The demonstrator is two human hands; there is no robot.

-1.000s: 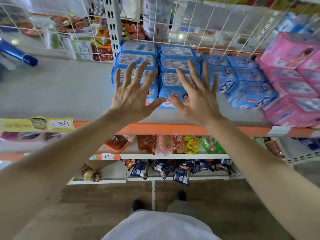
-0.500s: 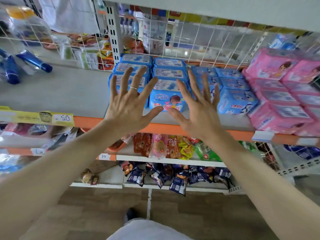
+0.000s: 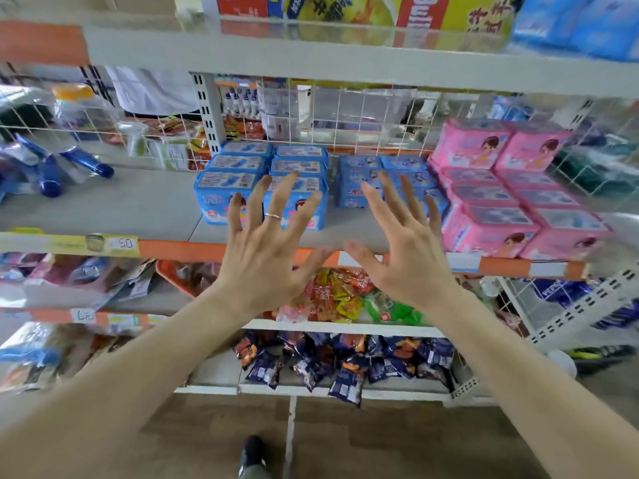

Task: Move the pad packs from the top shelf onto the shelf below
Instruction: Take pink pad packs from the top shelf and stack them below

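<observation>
Blue bottles (image 3: 86,164) are seen lying on their sides at the far left of a grey shelf (image 3: 138,209), whose orange front edge carries a yellow price label (image 3: 69,244). Further along the same shelf, pad packs (image 3: 212,198) in blue wrappers are stacked in two columns that run back to the wire grille (image 3: 363,119). In front of them the left hand (image 3: 266,250) is held up with its back to the camera, its fingers spread wide and straight and nothing gripped; a thin ring (image 3: 274,216) is worn on one finger. Just beside it, with the thumbs nearly meeting, the right hand (image 3: 404,250) is likewise fanned out and empty, raised before a second group of smaller blue packs (image 3: 349,167). Below the hands, bright snack packets (image 3: 332,295) are heaped on a lower shelf, and dark blue packets (image 3: 345,368) are laid on the one under it. To the right, pink packs (image 3: 501,216) are piled in two rows just beside the blue ones. On the top shelf (image 3: 311,67), at its far right end, blurred blue bundles (image 3: 581,25) are seen, possibly more pads.
</observation>
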